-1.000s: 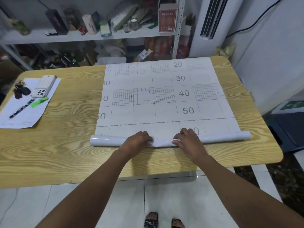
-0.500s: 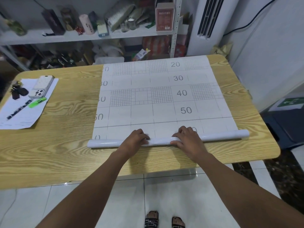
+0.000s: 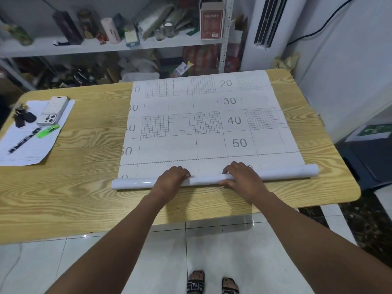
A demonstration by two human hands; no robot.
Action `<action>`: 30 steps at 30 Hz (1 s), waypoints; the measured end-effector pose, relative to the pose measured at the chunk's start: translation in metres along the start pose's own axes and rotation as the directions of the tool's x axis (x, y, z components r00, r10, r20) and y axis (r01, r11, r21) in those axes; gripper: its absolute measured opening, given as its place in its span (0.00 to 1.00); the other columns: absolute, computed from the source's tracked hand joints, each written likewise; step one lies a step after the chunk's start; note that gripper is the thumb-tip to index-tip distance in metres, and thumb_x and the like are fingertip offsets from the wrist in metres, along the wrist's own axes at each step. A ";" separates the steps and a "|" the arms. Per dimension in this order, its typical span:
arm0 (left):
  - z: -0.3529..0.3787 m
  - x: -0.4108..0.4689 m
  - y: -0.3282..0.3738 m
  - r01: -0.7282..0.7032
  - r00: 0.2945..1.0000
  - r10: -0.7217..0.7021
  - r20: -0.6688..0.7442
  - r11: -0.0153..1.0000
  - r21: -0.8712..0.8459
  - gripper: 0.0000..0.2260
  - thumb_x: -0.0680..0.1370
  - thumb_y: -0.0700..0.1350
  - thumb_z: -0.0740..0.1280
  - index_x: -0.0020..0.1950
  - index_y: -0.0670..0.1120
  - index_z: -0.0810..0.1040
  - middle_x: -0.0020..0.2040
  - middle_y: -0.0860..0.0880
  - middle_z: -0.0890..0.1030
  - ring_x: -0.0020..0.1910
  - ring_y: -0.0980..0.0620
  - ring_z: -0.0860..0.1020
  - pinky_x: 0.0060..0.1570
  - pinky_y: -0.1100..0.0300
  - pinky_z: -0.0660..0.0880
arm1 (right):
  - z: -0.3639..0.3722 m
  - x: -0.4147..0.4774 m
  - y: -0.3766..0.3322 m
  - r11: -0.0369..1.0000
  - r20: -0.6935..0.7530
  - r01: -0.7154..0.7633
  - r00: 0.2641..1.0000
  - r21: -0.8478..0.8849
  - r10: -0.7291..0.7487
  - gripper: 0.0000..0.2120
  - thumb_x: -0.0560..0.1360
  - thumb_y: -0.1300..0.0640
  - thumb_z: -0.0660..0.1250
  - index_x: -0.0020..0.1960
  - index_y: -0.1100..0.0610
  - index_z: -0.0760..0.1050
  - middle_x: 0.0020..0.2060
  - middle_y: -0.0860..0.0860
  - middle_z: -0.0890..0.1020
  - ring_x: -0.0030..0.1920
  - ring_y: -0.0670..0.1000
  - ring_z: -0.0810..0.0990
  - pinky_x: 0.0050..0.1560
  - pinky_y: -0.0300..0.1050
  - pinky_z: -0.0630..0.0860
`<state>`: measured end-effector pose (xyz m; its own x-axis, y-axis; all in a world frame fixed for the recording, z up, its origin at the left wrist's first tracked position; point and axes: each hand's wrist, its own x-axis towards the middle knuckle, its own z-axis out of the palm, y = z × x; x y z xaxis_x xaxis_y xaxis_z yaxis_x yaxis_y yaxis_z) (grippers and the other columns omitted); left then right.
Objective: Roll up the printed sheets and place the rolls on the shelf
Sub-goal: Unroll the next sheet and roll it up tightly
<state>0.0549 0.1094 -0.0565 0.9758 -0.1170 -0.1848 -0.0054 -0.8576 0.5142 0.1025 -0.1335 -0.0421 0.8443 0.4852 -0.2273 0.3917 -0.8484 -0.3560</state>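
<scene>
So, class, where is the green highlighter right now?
Head view: the green highlighter lies on the white paper at the table's left end, beside the phone and pen.

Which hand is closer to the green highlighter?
Left. The left hand grips the roll, right of the green highlighter; the right hand grips it farther right.

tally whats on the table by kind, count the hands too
printed sheet: 1
paper: 1
phone: 1
keys: 1 bunch
pen: 1
highlighter: 1
hands: 2, left hand and right hand
total: 8
</scene>
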 end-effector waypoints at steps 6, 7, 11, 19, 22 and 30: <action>0.000 -0.002 0.001 0.018 0.999 -0.020 0.044 0.999 0.045 0.23 0.74 0.53 0.67 0.66 0.50 0.67 0.55 0.51 0.74 0.56 0.52 0.69 0.47 0.61 0.65 | 0.000 0.002 0.000 0.999 -0.002 0.014 1.000 -0.037 -0.014 0.17 0.79 0.46 0.59 0.62 0.54 0.72 0.56 0.50 0.76 0.59 0.51 0.69 0.58 0.45 0.64; 0.000 -0.003 -0.001 0.001 0.999 -0.004 0.048 0.999 0.049 0.24 0.73 0.53 0.69 0.66 0.51 0.67 0.55 0.52 0.74 0.56 0.53 0.69 0.46 0.61 0.65 | 0.000 0.002 -0.001 1.000 0.006 0.004 1.000 -0.025 -0.004 0.17 0.79 0.46 0.58 0.62 0.54 0.73 0.56 0.50 0.76 0.59 0.51 0.69 0.57 0.45 0.64; 0.004 -0.007 -0.008 -0.082 0.996 0.079 0.029 0.990 0.112 0.19 0.74 0.50 0.69 0.62 0.52 0.69 0.58 0.53 0.71 0.53 0.54 0.70 0.40 0.59 0.68 | -0.001 -0.002 -0.005 1.000 0.012 -0.024 1.000 0.002 0.024 0.17 0.79 0.45 0.57 0.61 0.54 0.73 0.55 0.50 0.77 0.58 0.52 0.69 0.57 0.46 0.65; 0.007 -0.011 -0.009 -0.089 0.996 0.090 -0.013 0.993 0.081 0.14 0.75 0.50 0.67 0.59 0.49 0.72 0.54 0.52 0.72 0.53 0.54 0.70 0.39 0.59 0.68 | 0.003 -0.005 -0.008 0.979 0.012 -0.164 0.986 0.123 0.164 0.14 0.77 0.44 0.61 0.57 0.52 0.70 0.49 0.53 0.74 0.51 0.55 0.72 0.50 0.47 0.68; 0.006 -0.010 -0.010 -0.142 0.989 0.147 -0.033 0.984 0.107 0.12 0.74 0.49 0.69 0.54 0.46 0.77 0.48 0.49 0.77 0.50 0.48 0.73 0.39 0.60 0.68 | 0.004 -0.004 -0.008 0.978 0.002 -0.170 0.985 0.120 0.171 0.14 0.77 0.44 0.61 0.56 0.52 0.72 0.48 0.54 0.74 0.51 0.56 0.73 0.50 0.47 0.68; 0.002 -0.007 -0.009 -0.234 0.967 0.247 -0.057 0.956 0.177 0.08 0.67 0.47 0.69 0.43 0.45 0.81 0.35 0.50 0.80 0.34 0.46 0.77 0.33 0.60 0.72 | 0.011 -0.002 -0.007 0.998 -0.066 -0.064 0.996 0.011 0.065 0.15 0.79 0.48 0.58 0.57 0.57 0.73 0.56 0.52 0.74 0.57 0.54 0.68 0.55 0.48 0.66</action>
<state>0.0474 0.1170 -0.0614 0.9549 -0.2970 -0.0040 -0.2725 -0.8812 0.3863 0.0938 -0.1264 -0.0491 0.8903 0.4140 -0.1897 0.3324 -0.8755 -0.3509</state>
